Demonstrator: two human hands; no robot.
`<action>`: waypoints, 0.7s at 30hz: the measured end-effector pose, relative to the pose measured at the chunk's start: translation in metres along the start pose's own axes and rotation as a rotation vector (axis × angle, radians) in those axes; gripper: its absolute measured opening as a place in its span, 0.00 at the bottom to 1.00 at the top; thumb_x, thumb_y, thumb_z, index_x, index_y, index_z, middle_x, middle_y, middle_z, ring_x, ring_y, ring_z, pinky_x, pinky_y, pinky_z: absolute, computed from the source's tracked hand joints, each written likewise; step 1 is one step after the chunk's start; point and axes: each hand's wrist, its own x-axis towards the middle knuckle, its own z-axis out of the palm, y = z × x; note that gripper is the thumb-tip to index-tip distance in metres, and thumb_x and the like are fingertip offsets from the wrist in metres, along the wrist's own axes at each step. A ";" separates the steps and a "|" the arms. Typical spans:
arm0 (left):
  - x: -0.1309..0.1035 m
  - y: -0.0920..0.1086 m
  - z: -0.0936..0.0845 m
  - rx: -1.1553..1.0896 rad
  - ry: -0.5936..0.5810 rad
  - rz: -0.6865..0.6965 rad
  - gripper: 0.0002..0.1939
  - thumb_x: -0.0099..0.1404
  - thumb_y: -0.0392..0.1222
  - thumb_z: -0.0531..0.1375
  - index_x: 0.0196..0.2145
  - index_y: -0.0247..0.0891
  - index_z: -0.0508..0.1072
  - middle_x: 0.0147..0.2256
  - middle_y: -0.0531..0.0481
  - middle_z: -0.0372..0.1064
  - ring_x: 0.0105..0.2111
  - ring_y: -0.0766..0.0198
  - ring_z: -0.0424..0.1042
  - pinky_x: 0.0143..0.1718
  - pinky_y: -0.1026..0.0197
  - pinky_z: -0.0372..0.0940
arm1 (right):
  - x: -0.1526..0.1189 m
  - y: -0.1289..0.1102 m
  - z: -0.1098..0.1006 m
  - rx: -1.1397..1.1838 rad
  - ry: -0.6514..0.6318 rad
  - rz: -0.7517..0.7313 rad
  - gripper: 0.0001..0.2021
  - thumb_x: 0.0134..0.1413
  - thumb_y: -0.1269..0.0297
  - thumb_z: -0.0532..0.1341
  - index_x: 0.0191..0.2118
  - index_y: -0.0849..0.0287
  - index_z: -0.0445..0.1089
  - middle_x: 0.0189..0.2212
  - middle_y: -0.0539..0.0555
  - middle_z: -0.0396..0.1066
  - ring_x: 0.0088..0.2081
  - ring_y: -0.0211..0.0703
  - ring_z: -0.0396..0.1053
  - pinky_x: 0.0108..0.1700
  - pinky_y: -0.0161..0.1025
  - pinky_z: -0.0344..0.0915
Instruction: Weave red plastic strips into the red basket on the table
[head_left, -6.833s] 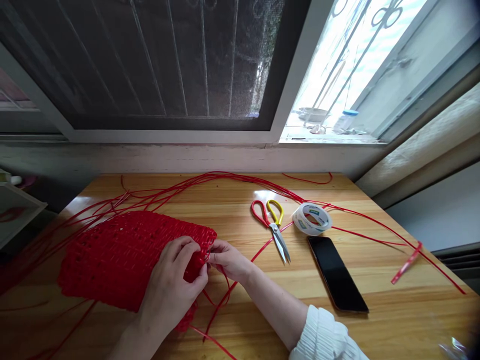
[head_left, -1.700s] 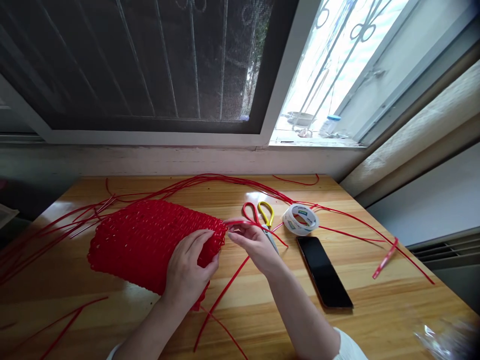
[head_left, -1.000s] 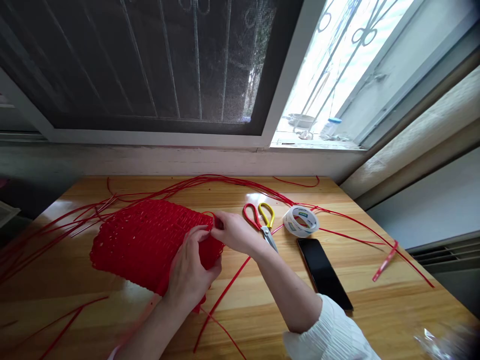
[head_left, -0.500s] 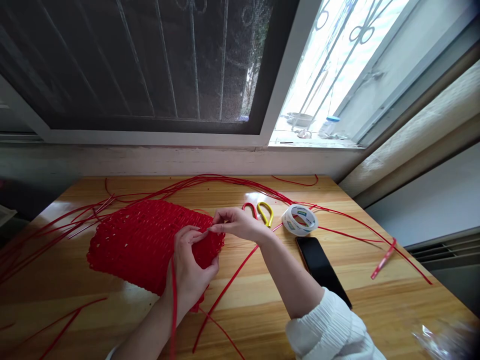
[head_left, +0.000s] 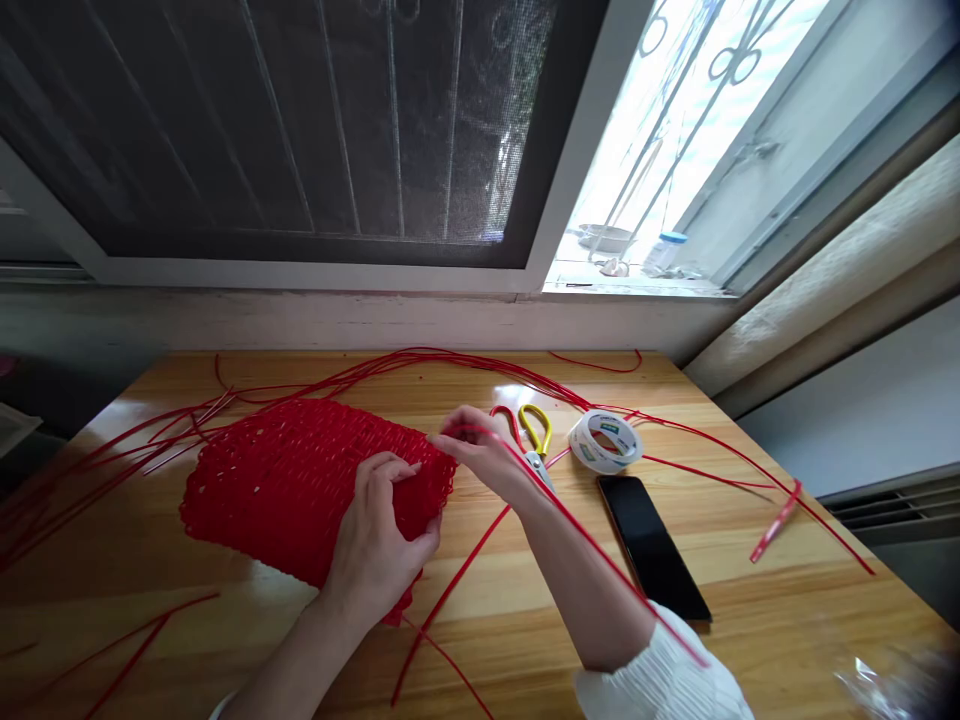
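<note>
A red woven piece point(head_left: 274, 485), made of interlaced cord with an open-holed left part, rests on the wooden table. My left hand point(head_left: 375, 540) grips it near its right end, fingers on top and thumb on the near side. Just off its right edge, my right hand point(head_left: 486, 455) pinches a long red cord point(head_left: 600, 555), which trails back across my right forearm to the white sleeve. Whether that cord is joined to the woven piece is hidden by my fingers. Scissors point(head_left: 535, 432) with red and yellow handles lie just beyond my right hand.
A roll of tape point(head_left: 604, 442) sits right of the scissors, with a black phone point(head_left: 654, 550) nearer me. Loose red cords point(head_left: 420, 354) arc along the table's back, below the window. Cut cords point(head_left: 161, 620) lie front left; clear plastic point(head_left: 874, 685) lies front right.
My right hand has drawn away to the right from the left fingertips. The red cord that hung over my left wrist now runs over my right forearm. The camera view has shifted slightly.
</note>
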 end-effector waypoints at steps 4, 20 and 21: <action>0.001 0.000 -0.008 -0.086 -0.087 -0.009 0.22 0.54 0.32 0.58 0.47 0.36 0.59 0.47 0.44 0.57 0.50 0.61 0.60 0.53 0.56 0.60 | -0.040 0.028 0.010 0.473 0.253 -0.061 0.13 0.39 0.68 0.64 0.27 0.57 0.57 0.21 0.42 0.57 0.21 0.30 0.52 0.22 0.29 0.49; 0.007 0.001 -0.008 -0.123 -0.027 -0.106 0.11 0.60 0.30 0.51 0.41 0.38 0.63 0.42 0.47 0.62 0.42 0.65 0.67 0.46 0.60 0.65 | -0.044 0.049 0.042 1.025 -0.217 0.505 0.17 0.34 0.64 0.72 0.31 0.62 0.67 0.18 0.46 0.61 0.19 0.30 0.55 0.18 0.28 0.41; 0.007 0.001 -0.007 -0.115 -0.021 -0.099 0.11 0.60 0.30 0.51 0.41 0.38 0.64 0.42 0.47 0.62 0.42 0.65 0.67 0.46 0.60 0.65 | -0.045 0.050 0.042 1.024 -0.230 0.506 0.17 0.34 0.64 0.72 0.31 0.62 0.67 0.18 0.46 0.62 0.20 0.30 0.56 0.18 0.29 0.41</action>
